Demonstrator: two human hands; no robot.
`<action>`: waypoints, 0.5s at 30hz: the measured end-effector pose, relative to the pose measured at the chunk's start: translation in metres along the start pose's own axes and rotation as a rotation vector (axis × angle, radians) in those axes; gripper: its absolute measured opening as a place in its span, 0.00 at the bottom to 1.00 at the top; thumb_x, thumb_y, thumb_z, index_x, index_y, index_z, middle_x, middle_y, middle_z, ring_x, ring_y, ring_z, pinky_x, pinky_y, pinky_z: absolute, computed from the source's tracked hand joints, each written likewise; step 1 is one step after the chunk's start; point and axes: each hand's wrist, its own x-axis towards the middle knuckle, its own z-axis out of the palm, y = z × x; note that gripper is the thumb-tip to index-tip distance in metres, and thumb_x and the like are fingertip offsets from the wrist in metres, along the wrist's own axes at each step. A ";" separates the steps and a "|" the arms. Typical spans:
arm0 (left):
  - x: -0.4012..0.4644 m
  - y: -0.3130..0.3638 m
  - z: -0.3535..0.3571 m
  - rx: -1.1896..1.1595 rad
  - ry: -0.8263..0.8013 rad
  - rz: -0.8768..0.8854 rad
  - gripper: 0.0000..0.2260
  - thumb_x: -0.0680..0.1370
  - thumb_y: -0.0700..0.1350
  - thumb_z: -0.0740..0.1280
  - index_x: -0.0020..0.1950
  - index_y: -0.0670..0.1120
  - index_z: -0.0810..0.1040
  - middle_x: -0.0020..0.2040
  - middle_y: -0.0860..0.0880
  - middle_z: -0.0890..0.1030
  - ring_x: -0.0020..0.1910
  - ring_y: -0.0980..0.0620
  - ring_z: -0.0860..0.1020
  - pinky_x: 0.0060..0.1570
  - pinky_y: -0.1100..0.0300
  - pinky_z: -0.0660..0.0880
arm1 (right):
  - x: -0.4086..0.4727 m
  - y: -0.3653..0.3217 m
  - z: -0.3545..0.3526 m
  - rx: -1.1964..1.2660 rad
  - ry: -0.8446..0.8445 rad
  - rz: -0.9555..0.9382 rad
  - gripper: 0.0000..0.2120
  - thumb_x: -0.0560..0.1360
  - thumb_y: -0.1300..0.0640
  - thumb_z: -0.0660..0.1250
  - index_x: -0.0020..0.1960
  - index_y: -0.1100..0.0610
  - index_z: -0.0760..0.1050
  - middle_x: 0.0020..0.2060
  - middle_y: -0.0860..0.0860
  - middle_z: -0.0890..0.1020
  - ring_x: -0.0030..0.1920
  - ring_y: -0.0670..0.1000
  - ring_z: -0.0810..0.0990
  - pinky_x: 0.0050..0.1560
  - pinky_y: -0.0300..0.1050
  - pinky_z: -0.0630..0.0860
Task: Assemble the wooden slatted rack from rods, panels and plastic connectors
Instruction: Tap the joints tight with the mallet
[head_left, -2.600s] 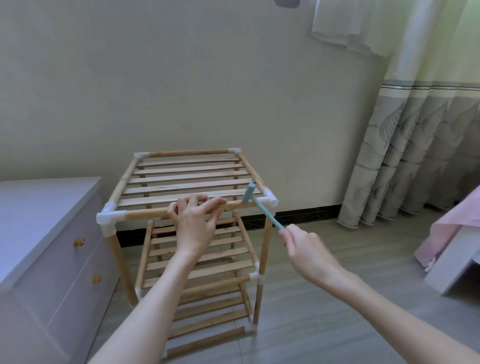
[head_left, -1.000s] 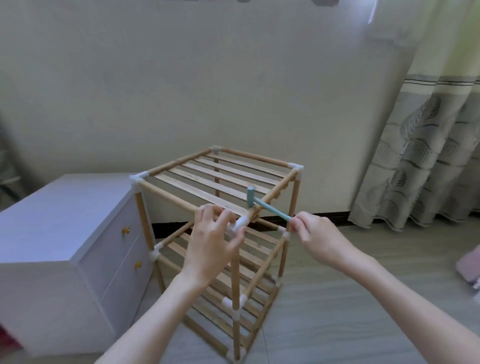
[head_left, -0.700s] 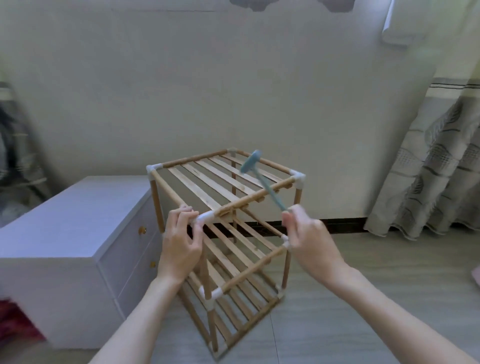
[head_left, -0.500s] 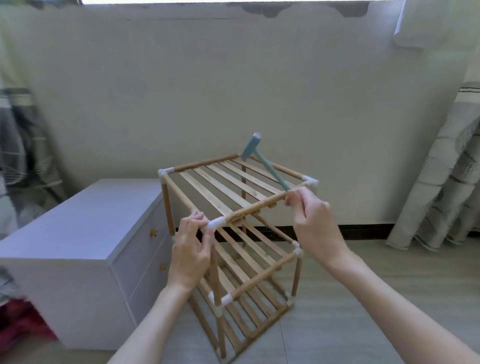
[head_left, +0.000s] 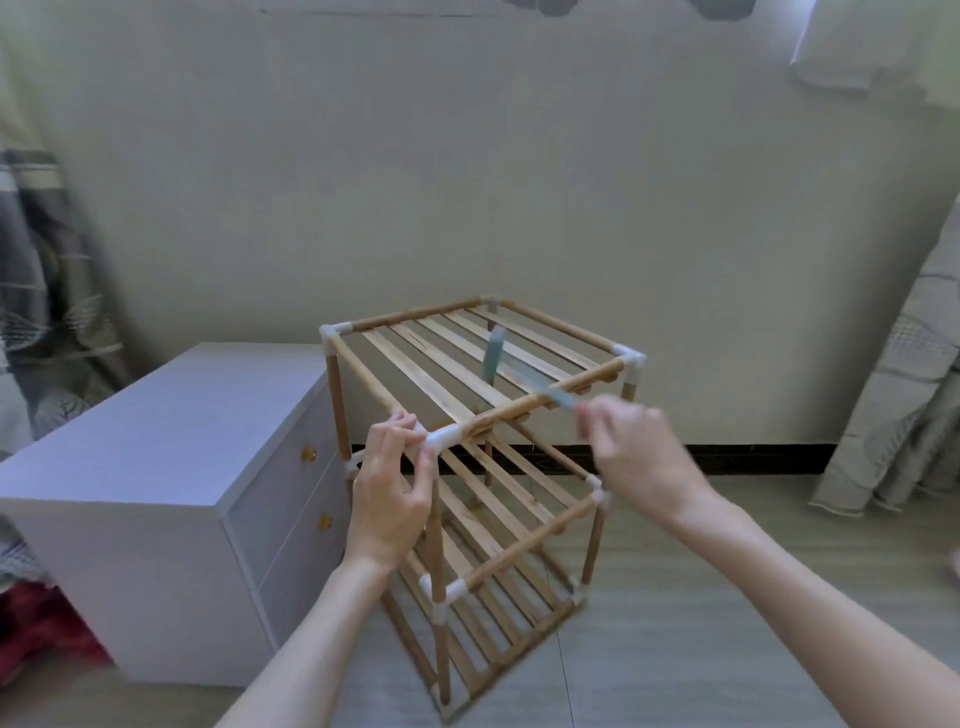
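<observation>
Blurring with motion, a small blue hammer (head_left: 524, 375) is being gripped by the right hand (head_left: 640, 453) above the rack (head_left: 467, 457); the rack's near top connector (head_left: 442, 437) is being clasped by the left hand (head_left: 390, 496).

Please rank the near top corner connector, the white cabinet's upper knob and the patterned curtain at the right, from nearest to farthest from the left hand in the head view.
1. Near top corner connector, touching the left hand.
2. Upper knob, to its left on the cabinet.
3. Curtain, far right.
</observation>
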 end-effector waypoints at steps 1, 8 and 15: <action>0.001 0.000 0.001 -0.005 0.004 -0.001 0.02 0.76 0.43 0.62 0.48 0.48 0.72 0.56 0.48 0.73 0.68 0.47 0.70 0.60 0.41 0.73 | 0.002 -0.006 -0.005 0.126 0.233 -0.071 0.11 0.81 0.56 0.53 0.43 0.55 0.70 0.25 0.48 0.70 0.22 0.44 0.68 0.23 0.37 0.67; -0.002 0.001 0.001 -0.018 0.000 -0.002 0.04 0.77 0.40 0.62 0.48 0.49 0.71 0.57 0.49 0.72 0.68 0.45 0.69 0.60 0.39 0.72 | -0.015 0.008 0.012 -0.065 -0.074 0.014 0.10 0.81 0.53 0.52 0.45 0.52 0.69 0.28 0.46 0.72 0.24 0.43 0.69 0.32 0.45 0.77; -0.002 0.007 0.000 0.021 -0.016 -0.024 0.08 0.77 0.34 0.64 0.49 0.47 0.72 0.57 0.48 0.72 0.67 0.44 0.70 0.61 0.40 0.71 | -0.021 0.002 0.017 -0.178 -0.219 0.037 0.13 0.82 0.50 0.50 0.47 0.54 0.69 0.33 0.47 0.76 0.33 0.48 0.76 0.42 0.51 0.78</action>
